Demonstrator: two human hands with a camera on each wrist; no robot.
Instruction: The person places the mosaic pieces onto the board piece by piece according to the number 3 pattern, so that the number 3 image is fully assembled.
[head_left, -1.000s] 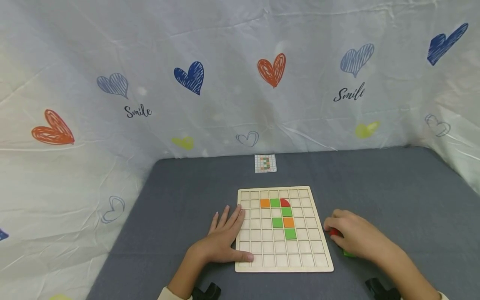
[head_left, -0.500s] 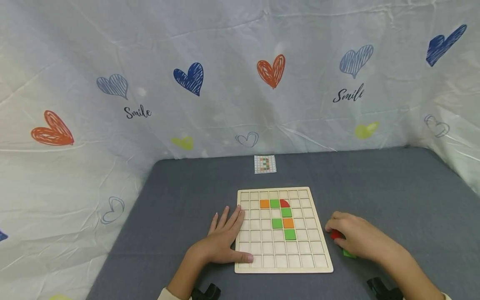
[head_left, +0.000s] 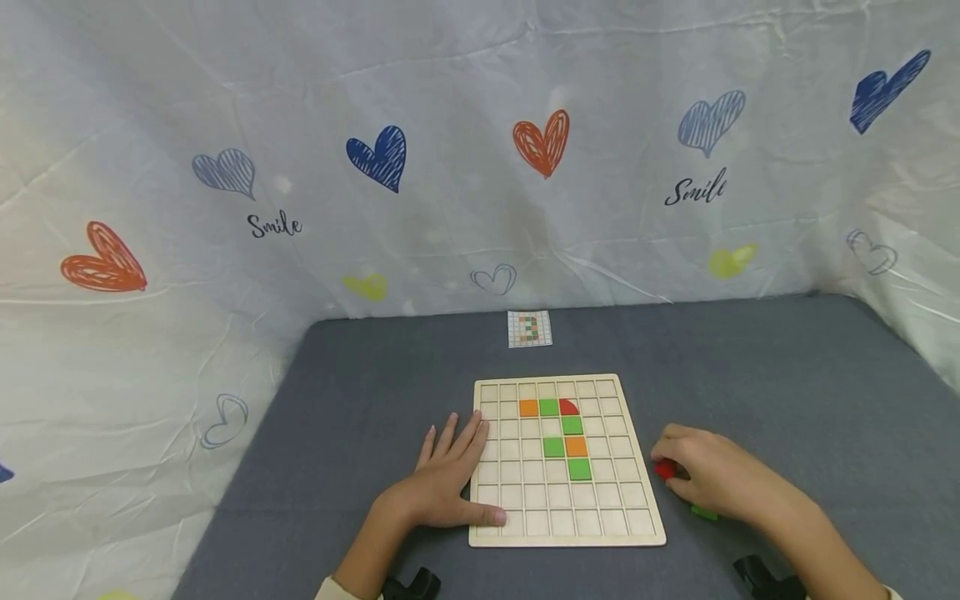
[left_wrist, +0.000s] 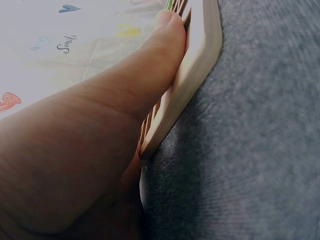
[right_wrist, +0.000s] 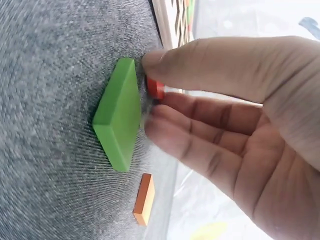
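Observation:
My left hand point(head_left: 442, 483) lies with spread, straight fingers over the left edge of a wooden grid board point(head_left: 528, 522). Its thumb rests on the near left corner, which the left wrist view shows close up. Right of the board, my right hand point(head_left: 708, 467) holds a small red tile point(head_left: 664, 470) between thumb and curled fingers, low over the cloth. The fingers hide part of the red tile point(right_wrist: 156, 89) in the right wrist view. A green tile point(right_wrist: 122, 115) lies beside the thumb, and an orange tile point(right_wrist: 144, 200) lies farther off; the hand covers the orange one in the head view.
Set in the board are green tiles point(head_left: 581, 470), orange tiles point(head_left: 576, 447) and a red quarter-round tile point(head_left: 568, 407). A small printed pattern card point(head_left: 529, 329) lies behind the board on the grey cloth point(head_left: 375, 375). A white curtain with hearts point(head_left: 450, 208) hangs behind.
My right hand has shifted slightly, and the red tile has turned and moved a little between its fingers. Less of the green tile shows beneath the hand. My left hand stays put.

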